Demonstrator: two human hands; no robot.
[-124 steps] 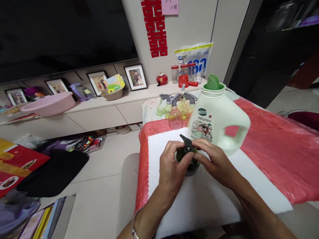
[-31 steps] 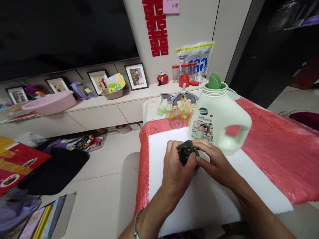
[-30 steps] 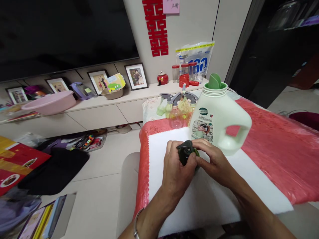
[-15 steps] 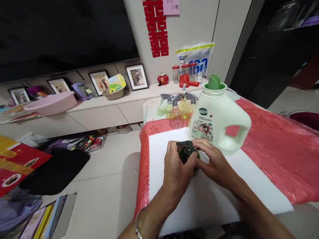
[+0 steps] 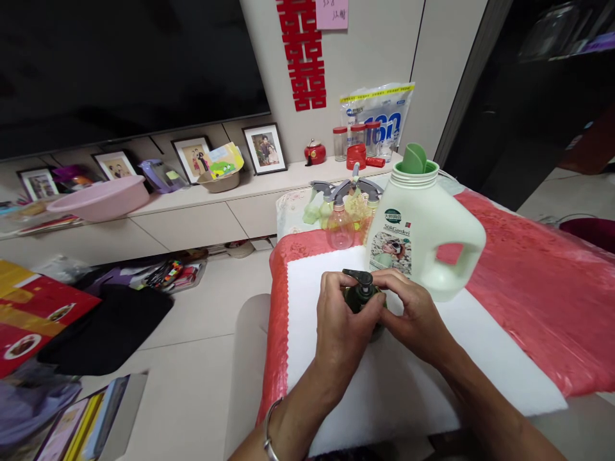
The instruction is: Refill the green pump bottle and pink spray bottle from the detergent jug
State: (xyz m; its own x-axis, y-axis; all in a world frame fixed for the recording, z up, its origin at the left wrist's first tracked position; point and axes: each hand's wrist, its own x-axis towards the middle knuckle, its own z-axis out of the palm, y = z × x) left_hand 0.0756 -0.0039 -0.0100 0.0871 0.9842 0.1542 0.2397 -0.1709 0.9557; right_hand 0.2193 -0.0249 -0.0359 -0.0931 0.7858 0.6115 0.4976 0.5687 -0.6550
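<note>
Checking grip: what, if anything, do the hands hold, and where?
The left hand and right hand hold the dark pump bottle around its upper part, below the nozzle.

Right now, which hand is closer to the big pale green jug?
Right. The right hand is just in front of the pale green jug, overlapping its lower front in view. The left hand is farther off, to the left. Both hold the dark green pump bottle.

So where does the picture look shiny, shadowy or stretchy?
In the head view, pale sheen lies on the glossy red plastic table cover; in that head view, grey shadow dims the white felt-like mat near the dark green plastic pump bottle; towards the head view's left edge, the wide pink plastic basin seems stretched.
</note>
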